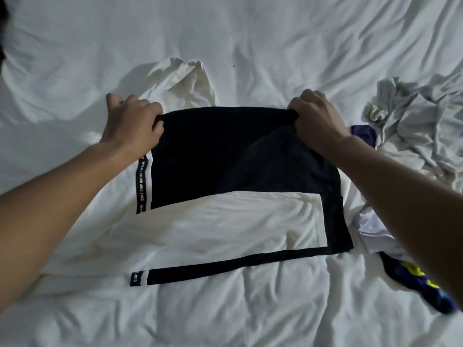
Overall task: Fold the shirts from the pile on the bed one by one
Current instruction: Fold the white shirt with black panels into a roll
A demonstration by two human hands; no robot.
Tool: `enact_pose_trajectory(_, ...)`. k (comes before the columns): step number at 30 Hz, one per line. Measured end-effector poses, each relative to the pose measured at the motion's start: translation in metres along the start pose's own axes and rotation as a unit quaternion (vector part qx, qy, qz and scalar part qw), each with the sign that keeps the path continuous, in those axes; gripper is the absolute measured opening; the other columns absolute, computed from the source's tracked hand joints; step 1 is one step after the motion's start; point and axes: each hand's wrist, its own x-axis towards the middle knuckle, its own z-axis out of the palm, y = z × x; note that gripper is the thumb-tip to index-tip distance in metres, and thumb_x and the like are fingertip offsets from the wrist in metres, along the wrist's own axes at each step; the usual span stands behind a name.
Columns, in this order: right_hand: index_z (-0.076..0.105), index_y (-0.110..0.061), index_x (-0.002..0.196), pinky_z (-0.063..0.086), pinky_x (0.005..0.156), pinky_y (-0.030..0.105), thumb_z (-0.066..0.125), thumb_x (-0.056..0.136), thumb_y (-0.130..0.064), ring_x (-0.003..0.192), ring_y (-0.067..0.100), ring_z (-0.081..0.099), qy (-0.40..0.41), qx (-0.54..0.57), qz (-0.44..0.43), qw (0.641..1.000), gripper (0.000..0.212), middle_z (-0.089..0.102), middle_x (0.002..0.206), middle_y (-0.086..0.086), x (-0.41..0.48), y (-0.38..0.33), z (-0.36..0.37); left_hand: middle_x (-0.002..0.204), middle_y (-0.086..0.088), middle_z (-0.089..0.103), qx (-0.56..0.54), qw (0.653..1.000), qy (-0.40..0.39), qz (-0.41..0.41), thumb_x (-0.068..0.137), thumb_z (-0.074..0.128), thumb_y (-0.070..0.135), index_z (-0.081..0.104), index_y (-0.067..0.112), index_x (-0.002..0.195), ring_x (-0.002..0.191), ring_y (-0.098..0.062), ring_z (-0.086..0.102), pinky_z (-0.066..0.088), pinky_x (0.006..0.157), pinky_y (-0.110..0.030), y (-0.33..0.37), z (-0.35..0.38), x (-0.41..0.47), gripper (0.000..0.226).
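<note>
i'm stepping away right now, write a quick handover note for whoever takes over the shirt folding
Hands: the left hand grips the far left corner of the black and white shirt; the right hand grips its far right corner.
Where: that shirt lies mid-fold in the middle of the bed.
Done: no finished stack is in view.
Left: finish this fold. Then do the crumpled grey shirt and the purple and yellow garment, both unfolded on the right.
</note>
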Motion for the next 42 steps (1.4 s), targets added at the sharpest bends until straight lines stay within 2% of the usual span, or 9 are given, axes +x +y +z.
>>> enact_pose_trajectory(5, 0.07, -0.006, 0.099, 0.04, 0.072, 0.04, 0.053, 0.072, 0.01, 0.087, 0.035, 0.051, 0.064, 0.022, -0.021, 0.997, 0.036, 0.061, 0.094, 0.012, -0.07, -0.01, 0.001, 0.082, -0.004, 0.068, -0.018, 0.999, 0.037, -0.023, 0.086, 0.073, 0.015, 0.068, 0.018, 0.094, 0.086, -0.034, 0.059, 0.024, 0.077, -0.043, 0.028, -0.006, -0.083, 0.009)
enact_pose_trajectory(10, 0.072, -0.012, 0.1, 0.049, 0.073, 0.049, 0.063, 0.068, 0.014, 0.085, 0.035, 0.053, 0.009, -0.006, 0.014, 1.0, 0.042, 0.061, 0.094, 0.007, -0.126, -0.014, 0.025, 0.082, -0.003, 0.065, -0.013, 1.0, -0.014, -0.008, 0.079, 0.078, 0.007, 0.072, 0.016, 0.094, 0.084, -0.033, 0.058, 0.027, 0.074, -0.043, 0.04, 0.033, -0.148, 0.019)
enact_pose_trajectory(16, 0.072, -0.014, 0.094, 0.037, 0.081, 0.043, 0.07, 0.066, 0.008, 0.087, 0.034, 0.057, 0.022, -0.028, 0.043, 0.998, 0.036, 0.06, 0.09, 0.005, -0.129, -0.017, 0.014, 0.085, -0.003, 0.065, 0.013, 1.0, 0.02, 0.007, 0.08, 0.071, 0.002, 0.072, 0.016, 0.095, 0.091, -0.033, 0.057, 0.03, 0.079, -0.046, 0.026, 0.033, -0.146, 0.02)
enact_pose_trajectory(20, 0.072, -0.007, 0.096, 0.042, 0.067, 0.033, 0.063, 0.068, 0.016, 0.085, 0.032, 0.056, 0.042, 0.054, 0.04, 0.997, 0.037, 0.057, 0.09, 0.008, -0.13, -0.018, -0.001, 0.08, 0.0, 0.061, 0.001, 0.998, 0.063, 0.0, 0.089, 0.054, 0.01, 0.07, 0.019, 0.092, 0.085, -0.03, 0.056, 0.028, 0.078, -0.044, 0.011, 0.016, -0.146, 0.019)
enact_pose_trajectory(27, 0.073, -0.007, 0.099, 0.051, 0.071, 0.043, 0.066, 0.069, 0.022, 0.086, 0.034, 0.055, -0.018, 0.051, 0.033, 0.998, 0.042, 0.06, 0.093, 0.007, -0.177, -0.013, 0.018, 0.083, -0.002, 0.059, 0.017, 0.998, 0.049, 0.03, 0.086, 0.053, 0.009, 0.074, 0.016, 0.093, 0.08, -0.032, 0.057, 0.025, 0.073, -0.041, 0.011, 0.025, -0.197, 0.023)
enact_pose_trajectory(33, 0.073, -0.008, 0.099, 0.047, 0.076, 0.036, 0.06, 0.075, 0.022, 0.092, 0.029, 0.054, 0.034, 0.07, 0.081, 0.994, 0.04, 0.062, 0.096, 0.006, -0.187, -0.015, 0.012, 0.085, -0.005, 0.059, -0.016, 0.996, 0.091, -0.01, 0.086, 0.054, 0.003, 0.076, 0.017, 0.098, 0.078, -0.033, 0.059, 0.025, 0.071, -0.041, 0.019, 0.012, -0.204, 0.029)
enact_pose_trajectory(36, 0.073, -0.007, 0.102, 0.05, 0.076, 0.039, 0.06, 0.075, 0.022, 0.093, 0.031, 0.056, 0.016, 0.075, 0.076, 0.994, 0.042, 0.062, 0.097, 0.007, -0.194, -0.014, 0.014, 0.09, -0.007, 0.059, 0.007, 0.999, 0.041, 0.0, 0.079, 0.063, -0.003, 0.076, 0.014, 0.107, 0.081, -0.036, 0.058, 0.028, 0.07, -0.043, 0.022, 0.018, -0.216, 0.035)
enact_pose_trajectory(39, 0.073, -0.008, 0.111, 0.053, 0.074, 0.038, 0.057, 0.073, 0.021, 0.095, 0.033, 0.059, -0.027, 0.08, 0.096, 0.992, 0.05, 0.063, 0.104, 0.009, -0.202, -0.018, 0.019, 0.099, -0.01, 0.06, 0.016, 0.999, -0.033, -0.007, 0.062, 0.077, -0.009, 0.073, 0.01, 0.117, 0.088, -0.037, 0.059, 0.033, 0.074, -0.047, 0.028, 0.027, -0.224, 0.058)
enact_pose_trajectory(42, 0.073, -0.01, 0.113, 0.049, 0.073, 0.032, 0.054, 0.071, 0.018, 0.094, 0.031, 0.062, -0.022, 0.102, 0.129, 0.986, 0.054, 0.064, 0.107, 0.007, -0.204, -0.028, 0.015, 0.11, -0.009, 0.061, -0.015, 0.999, -0.027, -0.029, 0.066, 0.069, -0.006, 0.071, 0.012, 0.122, 0.098, -0.036, 0.06, 0.034, 0.081, -0.049, 0.044, 0.02, -0.217, 0.059)
